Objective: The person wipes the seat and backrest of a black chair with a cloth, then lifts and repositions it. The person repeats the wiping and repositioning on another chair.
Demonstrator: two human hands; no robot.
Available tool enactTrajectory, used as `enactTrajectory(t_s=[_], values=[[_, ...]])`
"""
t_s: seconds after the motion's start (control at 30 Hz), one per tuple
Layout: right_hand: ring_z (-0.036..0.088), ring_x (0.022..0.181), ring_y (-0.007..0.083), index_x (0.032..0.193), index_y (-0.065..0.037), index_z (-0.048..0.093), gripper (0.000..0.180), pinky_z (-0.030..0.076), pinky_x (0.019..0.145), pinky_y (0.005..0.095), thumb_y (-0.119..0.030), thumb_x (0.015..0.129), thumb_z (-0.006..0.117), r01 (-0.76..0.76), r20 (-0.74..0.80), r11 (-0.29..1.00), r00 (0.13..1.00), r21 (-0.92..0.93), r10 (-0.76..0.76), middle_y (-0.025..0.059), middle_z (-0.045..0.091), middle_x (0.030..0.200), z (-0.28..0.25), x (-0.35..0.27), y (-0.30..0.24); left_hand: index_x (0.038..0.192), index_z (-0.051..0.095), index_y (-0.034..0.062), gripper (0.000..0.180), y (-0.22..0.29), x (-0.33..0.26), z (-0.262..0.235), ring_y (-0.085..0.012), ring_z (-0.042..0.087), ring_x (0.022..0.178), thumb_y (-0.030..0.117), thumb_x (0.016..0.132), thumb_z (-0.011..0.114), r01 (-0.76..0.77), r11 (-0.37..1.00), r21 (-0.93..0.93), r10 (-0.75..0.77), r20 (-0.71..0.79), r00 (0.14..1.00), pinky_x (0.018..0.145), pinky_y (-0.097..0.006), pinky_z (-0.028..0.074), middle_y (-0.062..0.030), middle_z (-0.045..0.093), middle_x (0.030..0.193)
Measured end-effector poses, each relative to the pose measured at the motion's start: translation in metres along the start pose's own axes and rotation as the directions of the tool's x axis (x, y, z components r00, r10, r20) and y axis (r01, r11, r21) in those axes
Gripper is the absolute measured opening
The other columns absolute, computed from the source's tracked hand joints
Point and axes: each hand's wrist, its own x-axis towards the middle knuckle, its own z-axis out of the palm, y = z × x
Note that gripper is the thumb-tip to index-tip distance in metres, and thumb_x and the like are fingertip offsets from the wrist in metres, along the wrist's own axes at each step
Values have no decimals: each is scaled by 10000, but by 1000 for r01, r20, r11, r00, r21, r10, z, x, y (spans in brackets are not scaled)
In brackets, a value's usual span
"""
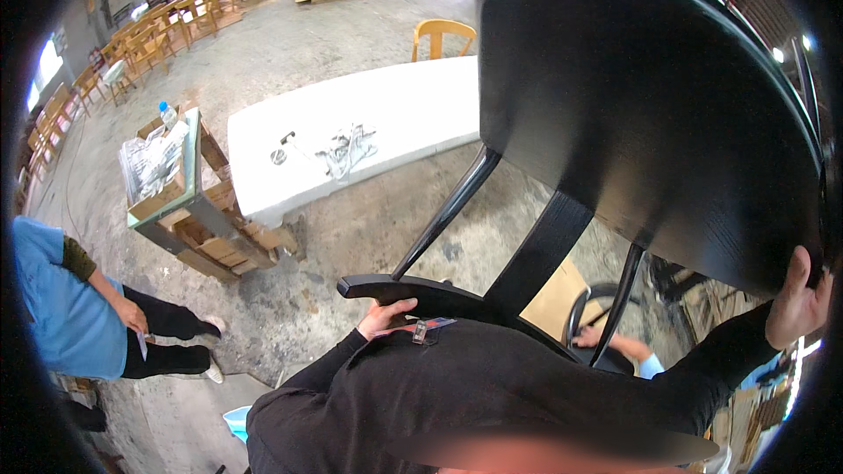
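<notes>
A black wooden chair (650, 114) fills the right side, tipped up close against me with its broad seat facing me. My left hand (386, 316) is closed round the end of the curved top rail, the thumb lying over its edge. Slim spindles and a wide middle slat (540, 254) join that rail to the seat. At the far right my right hand (797, 298) grips the rim of the seat; its fingertips are partly hidden behind the edge.
Ahead stands a white-covered table (413, 101) with a grey rag (349, 151) and a small tool. Left of it is a wooden workbench (193, 202) with a bottle. A person in blue (70, 298) stands left. Another person's hand (606, 340) touches a black curved frame at the right.
</notes>
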Motion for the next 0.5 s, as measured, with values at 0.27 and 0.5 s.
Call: enactTrajectory(t_s=[0.27,0.5], values=[[629,886,130,1150,28,672,374,480,843,252,-119,834,808,-10,145,981,989,193,-19,81,694,952,313,27,109,1117,601,3,224,45,236,46,-307,669,1005,17,901,658,-130,960,-250,75,-217,973,823,-539,575,-123,667,1064],[691,823,162,1058,35,682,497,544,732,272,-162,674,929,178,5,895,980,409,-197,108,715,882,530,28,113,1030,644,31,128,133,446,33,-311,635,1058,23,906,613,-368,822,-435,214,-363,907,957,-650,473,-117,658,1081]])
